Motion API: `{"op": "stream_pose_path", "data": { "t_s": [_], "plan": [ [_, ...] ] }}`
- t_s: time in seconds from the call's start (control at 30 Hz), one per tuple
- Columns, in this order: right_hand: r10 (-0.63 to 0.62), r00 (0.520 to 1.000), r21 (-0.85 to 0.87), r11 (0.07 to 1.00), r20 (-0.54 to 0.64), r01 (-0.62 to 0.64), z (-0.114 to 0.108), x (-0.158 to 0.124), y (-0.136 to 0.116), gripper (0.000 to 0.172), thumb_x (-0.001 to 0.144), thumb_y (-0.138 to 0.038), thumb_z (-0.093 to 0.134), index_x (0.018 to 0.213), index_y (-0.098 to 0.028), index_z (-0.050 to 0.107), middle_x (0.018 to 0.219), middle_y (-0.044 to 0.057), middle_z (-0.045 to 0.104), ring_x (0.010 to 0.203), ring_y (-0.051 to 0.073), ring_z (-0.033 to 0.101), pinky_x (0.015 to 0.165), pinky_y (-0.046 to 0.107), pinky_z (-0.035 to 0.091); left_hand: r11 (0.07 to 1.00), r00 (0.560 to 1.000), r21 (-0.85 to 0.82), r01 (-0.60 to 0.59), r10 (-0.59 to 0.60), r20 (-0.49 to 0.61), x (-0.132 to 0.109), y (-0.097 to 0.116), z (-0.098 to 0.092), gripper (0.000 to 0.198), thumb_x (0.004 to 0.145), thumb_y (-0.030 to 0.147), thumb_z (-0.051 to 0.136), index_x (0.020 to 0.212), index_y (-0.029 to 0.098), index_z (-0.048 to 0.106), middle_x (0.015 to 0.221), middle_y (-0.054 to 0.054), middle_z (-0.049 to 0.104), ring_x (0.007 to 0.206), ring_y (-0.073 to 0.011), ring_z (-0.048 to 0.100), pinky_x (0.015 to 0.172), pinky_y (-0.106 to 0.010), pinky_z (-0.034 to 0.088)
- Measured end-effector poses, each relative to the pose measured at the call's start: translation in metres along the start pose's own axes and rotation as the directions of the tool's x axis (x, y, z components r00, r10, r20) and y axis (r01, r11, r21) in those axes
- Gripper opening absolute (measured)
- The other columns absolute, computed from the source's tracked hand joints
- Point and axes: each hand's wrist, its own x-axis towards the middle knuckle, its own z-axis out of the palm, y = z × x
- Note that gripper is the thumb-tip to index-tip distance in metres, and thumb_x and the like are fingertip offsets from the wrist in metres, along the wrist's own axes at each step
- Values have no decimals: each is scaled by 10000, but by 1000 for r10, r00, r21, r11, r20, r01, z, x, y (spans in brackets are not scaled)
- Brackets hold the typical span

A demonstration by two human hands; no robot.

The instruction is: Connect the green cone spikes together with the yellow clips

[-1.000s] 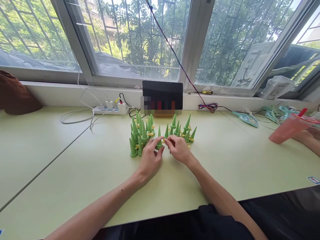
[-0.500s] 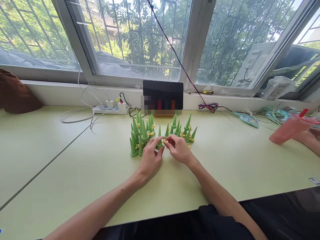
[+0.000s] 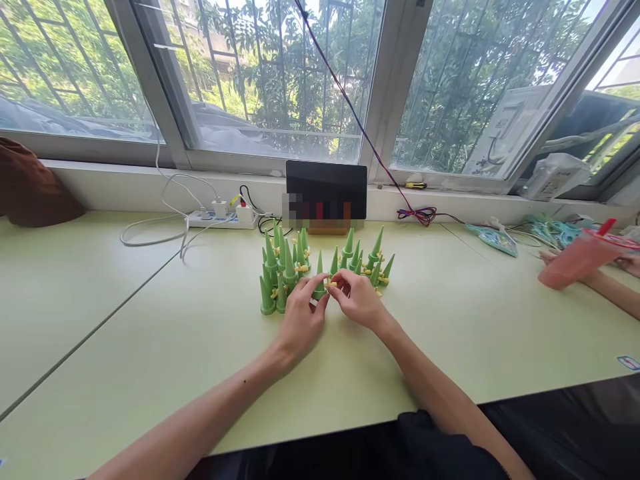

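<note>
A right hand (image 3: 360,299) pinches a small yellow piece (image 3: 332,285) between thumb and fingertips, while the left hand (image 3: 301,313) curves beside it, thumb and forefinger about the lower part of an upright green cone (image 3: 320,265); whether the left fingers grip the cone cannot be told. The hands nearly meet over the pale green surface (image 3: 200,333), the yellow piece just to the right of the cone.

More green cones stand upright in two groups, the left cluster (image 3: 289,270) beside the left hand and the right cluster (image 3: 375,250) behind the right hand, with yellow bits (image 3: 302,268) showing among them. Behind the cones, a dark tablet (image 3: 327,181) rests on a wooden stand (image 3: 329,231), its lower part blurred.

To the left lie a power strip (image 3: 223,223) and white cable (image 3: 145,247); to the right, a bundle of wire (image 3: 419,215) and, farther off, a tilted pink cup (image 3: 573,261) near another person's hand (image 3: 594,277). Barred windows (image 3: 280,73) look onto leafy trees.
</note>
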Motion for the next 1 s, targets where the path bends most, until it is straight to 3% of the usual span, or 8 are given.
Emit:
{"op": "stream_pose_path", "data": {
  "t_s": [0.07, 0.23, 0.33, 0.5, 0.7, 1.0],
  "plan": [
    [-2, 1000, -3, 1000, 11, 2, -1, 0, 0, 161, 893, -333, 529, 817, -193, 554, 670, -5, 596, 574, 122, 483, 558, 242, 364, 1000, 1000, -4, -6, 6, 3, 0, -1, 0, 340, 903, 215, 508, 1232, 249, 587, 1095, -58, 591, 744, -116, 604, 633, -248, 531],
    [48, 997, -45, 998, 60, -46, -3, 0, -3, 401, 964, -415, 416, 641, -195, 506, 566, 1, 554, 521, 123, 462, 535, 255, 336, 999, 999, -12, -36, 36, 8, -1, -1, 1, 338, 900, 203, 498, 1223, 241, 592, 1096, -67, 591, 799, -135, 608, 645, -256, 543],
    [76, 995, -31, 997, 63, -74, -3, 0, -4, 463, 977, -466, 376, 623, -195, 500, 557, 7, 556, 519, 125, 479, 535, 255, 342, 999, 999, -17, -50, 50, 1, -2, 0, 1, 333, 901, 209, 497, 1220, 235, 590, 1084, -72, 593, 820, -144, 603, 634, -254, 545],
    [54, 999, 28, 998, 7, -54, -1, 0, -2, 226, 912, -420, 519, 873, -200, 552, 619, -22, 569, 544, 124, 491, 535, 241, 364, 999, 999, -24, -38, 39, 9, -1, 1, 1, 334, 901, 206, 507, 1222, 243, 589, 1092, -64, 597, 757, -117, 610, 625, -241, 543],
    [40, 999, 46, 998, 8, -40, 1, 0, 1, 167, 887, -346, 541, 806, -202, 519, 677, -4, 598, 584, 129, 509, 560, 248, 377, 999, 999, -6, -34, 34, 19, -1, -1, 0, 345, 899, 210, 514, 1236, 240, 582, 1083, -63, 596, 715, -109, 608, 609, -239, 534],
    [88, 994, -45, 995, 68, -85, -3, 1, -3, 474, 975, -488, 382, 610, -201, 481, 532, -1, 535, 515, 127, 475, 533, 255, 322, 999, 998, -10, -51, 51, 27, -1, 0, 0, 339, 894, 196, 503, 1222, 238, 579, 1091, -70, 591, 761, -125, 607, 625, -247, 543]
  ]
}}
